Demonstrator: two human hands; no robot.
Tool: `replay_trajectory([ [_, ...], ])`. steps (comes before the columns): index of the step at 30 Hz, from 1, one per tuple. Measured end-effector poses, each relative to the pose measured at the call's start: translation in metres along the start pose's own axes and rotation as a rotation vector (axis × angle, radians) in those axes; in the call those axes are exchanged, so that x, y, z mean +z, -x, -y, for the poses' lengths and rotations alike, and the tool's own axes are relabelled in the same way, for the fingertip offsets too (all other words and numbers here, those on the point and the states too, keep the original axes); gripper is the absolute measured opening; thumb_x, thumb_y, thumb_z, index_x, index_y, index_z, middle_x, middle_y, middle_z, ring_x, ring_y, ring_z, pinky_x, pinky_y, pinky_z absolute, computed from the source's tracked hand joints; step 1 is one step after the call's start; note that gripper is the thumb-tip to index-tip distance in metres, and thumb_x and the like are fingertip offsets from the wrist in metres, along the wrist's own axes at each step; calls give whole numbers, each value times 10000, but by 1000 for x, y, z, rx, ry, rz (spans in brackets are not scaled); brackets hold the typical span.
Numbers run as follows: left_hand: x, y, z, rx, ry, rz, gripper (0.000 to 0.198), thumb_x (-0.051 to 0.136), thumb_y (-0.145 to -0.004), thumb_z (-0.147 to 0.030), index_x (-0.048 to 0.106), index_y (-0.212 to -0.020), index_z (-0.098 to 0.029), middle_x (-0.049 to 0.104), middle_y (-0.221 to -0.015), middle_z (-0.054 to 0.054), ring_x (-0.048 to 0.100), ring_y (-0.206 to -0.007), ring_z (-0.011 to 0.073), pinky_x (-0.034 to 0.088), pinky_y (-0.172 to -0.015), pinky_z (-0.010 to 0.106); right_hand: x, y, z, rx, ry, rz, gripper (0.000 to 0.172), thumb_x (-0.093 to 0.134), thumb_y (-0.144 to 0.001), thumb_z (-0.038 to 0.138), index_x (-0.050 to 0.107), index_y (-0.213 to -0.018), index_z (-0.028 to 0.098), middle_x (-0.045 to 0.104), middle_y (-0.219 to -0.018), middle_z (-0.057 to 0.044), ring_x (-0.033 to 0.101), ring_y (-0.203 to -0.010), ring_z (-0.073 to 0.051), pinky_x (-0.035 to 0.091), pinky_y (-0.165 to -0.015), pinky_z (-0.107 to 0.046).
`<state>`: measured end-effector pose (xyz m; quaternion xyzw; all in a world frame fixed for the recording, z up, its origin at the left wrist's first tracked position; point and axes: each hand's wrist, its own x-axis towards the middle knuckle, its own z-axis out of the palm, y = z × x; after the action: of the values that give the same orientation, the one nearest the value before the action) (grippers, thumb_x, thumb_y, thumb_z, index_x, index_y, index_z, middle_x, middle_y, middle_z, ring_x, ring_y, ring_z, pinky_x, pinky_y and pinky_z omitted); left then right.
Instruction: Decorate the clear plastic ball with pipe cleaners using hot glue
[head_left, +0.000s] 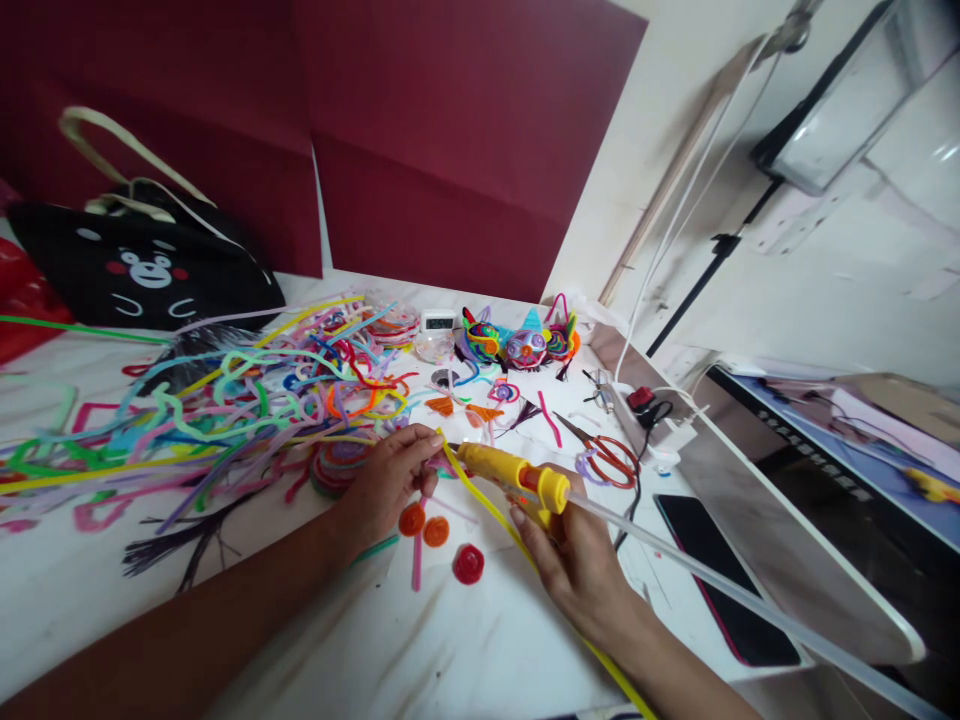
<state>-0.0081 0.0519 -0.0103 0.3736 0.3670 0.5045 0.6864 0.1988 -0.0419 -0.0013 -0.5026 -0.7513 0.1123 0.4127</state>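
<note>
Hands [388, 482] — yellow strip [490, 508] in left, glue gun [502, 470] right.

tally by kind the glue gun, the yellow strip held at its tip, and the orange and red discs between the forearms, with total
Glue gun: 1
Yellow strip: 1
Orange discs: 2
Red disc: 1
Total: 5

L hand [391, 478] w/ yellow strip [481, 497]; R hand [577, 560] w/ glue gun [492, 468]

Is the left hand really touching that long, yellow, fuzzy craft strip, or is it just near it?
Touching. The head view shows the left hand with its thumb tip right against the strip's upper end, no gap between.
</note>
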Motion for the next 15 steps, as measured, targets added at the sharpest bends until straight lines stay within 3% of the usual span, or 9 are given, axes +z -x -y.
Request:
replay_trajectory([
  [5,0,0,1,3,-4,-7,241,779,-640,-289,586,-696,-158,558,-600,-38,446,-399,49,341,-369,166,1,-1,1,-26,2,6,249,501,-939,221,496,-1187,207,601,-1071,-94,604,-968,-225,546,-813,-361],
  [15,0,-1,1,10,-6,-5,231,778,-647,-289,590,-690,-161,550,-600,-36,440,-411,54,344,-370,171,4,0,0,-60,40,7,244,471,-955,195,436,-1192,238,578,-1068,-84,583,-939,-209,532,-790,-354],
])
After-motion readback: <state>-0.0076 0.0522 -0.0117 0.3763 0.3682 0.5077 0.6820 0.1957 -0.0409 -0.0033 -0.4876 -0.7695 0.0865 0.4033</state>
